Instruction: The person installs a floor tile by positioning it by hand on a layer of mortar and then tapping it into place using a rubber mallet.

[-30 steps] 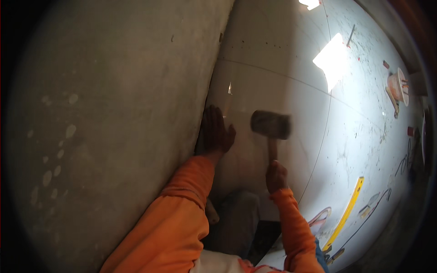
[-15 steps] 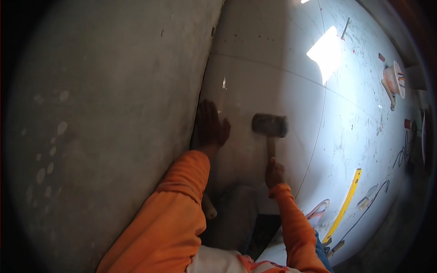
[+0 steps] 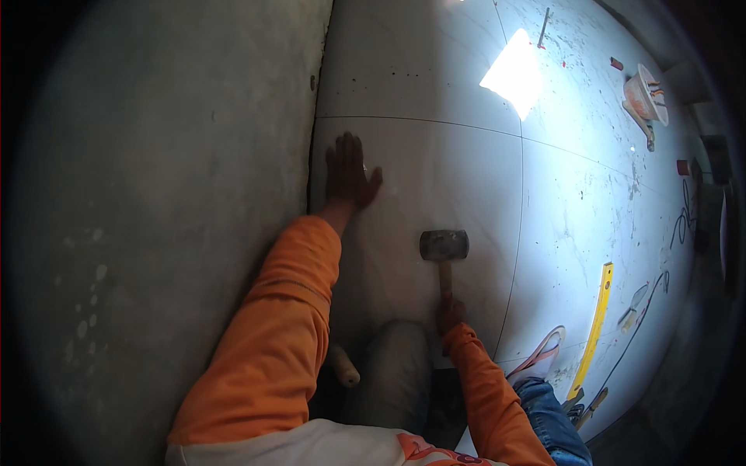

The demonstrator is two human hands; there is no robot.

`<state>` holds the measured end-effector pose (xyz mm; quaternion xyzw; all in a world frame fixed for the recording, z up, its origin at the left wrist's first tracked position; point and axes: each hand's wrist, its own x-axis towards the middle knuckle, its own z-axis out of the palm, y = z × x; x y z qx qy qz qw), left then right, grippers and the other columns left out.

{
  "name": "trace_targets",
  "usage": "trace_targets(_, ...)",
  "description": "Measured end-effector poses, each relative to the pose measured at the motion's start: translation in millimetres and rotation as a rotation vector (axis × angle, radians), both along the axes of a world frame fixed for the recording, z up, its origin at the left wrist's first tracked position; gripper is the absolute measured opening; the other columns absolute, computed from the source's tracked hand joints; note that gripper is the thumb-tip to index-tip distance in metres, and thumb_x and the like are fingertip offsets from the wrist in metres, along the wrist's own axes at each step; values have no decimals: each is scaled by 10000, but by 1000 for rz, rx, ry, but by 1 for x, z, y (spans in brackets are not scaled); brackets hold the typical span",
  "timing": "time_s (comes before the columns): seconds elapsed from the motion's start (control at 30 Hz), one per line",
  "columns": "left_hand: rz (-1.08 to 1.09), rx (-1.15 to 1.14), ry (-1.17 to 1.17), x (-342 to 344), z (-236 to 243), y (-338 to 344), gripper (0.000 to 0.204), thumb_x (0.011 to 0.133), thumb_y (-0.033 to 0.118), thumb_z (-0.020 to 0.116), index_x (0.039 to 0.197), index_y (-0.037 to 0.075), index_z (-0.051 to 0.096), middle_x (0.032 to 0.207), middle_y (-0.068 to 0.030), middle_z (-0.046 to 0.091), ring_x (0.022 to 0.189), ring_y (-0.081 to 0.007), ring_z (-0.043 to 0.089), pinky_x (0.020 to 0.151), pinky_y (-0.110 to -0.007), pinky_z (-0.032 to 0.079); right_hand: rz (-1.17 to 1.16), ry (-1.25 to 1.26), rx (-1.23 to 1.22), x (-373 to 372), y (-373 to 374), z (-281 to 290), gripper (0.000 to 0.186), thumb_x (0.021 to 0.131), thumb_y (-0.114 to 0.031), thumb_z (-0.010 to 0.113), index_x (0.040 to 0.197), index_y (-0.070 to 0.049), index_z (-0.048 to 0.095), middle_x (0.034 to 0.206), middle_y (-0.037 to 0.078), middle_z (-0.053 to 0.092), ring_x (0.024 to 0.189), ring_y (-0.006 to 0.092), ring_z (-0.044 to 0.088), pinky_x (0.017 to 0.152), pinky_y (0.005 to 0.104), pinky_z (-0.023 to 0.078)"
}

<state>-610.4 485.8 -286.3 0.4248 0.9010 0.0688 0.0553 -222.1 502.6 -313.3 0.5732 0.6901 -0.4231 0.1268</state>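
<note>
My left hand (image 3: 349,172) lies flat on a large pale floor tile (image 3: 404,175) close to the wall, its fingers stretched out and the thumb spread. My right hand (image 3: 450,314) is wrapped around the wooden handle of a rubber mallet (image 3: 444,245). The mallet's dark, barrel-shaped head is over the same tile, to the right of and nearer than my left hand. Whether the head touches the tile I cannot tell. A thin straight joint runs along the tile's far and right sides.
A grey wall (image 3: 171,194) rises along the left. On the tiles to the right lie a yellow spirit level (image 3: 594,330), a trowel-like tool (image 3: 633,307) and a dark cable (image 3: 684,213). Farther off stands a bucket (image 3: 646,97). Beside my knee is a pale rounded handle (image 3: 344,368).
The view has shifted, and the mallet, blurred before, now shows sharply, lower and nearer to me. My left hand stays flat on the tile.
</note>
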Motion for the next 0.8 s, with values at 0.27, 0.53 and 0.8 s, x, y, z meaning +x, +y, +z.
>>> trace_targets(0.27,218,101,124,-35,-10,37,779,900,468,388,1433,-60,179,1506,-233,166,1412,-354,123,1142,-500,74,27,-8,-45,-11,0,18,695,933,-574,293,842,13,655,829,284,617,823,478,568,728,534,404)
trace_targets(0.53,248,50,53,-2,5,88,783,894,456,393,1402,-111,211,1489,-257,157,1399,-381,134,1137,-500,97,-28,161,150,-19,-7,23,640,935,-522,395,647,27,554,532,160,490,499,279,502,537,427,389)
trace_targets(0.8,-196,79,153,56,-18,170,752,900,458,400,1396,-87,245,1479,-235,197,1381,-387,154,1137,-494,102,-75,180,-32,-39,7,71,625,923,-522,438,663,30,574,544,192,515,512,374,503,531,434,388)
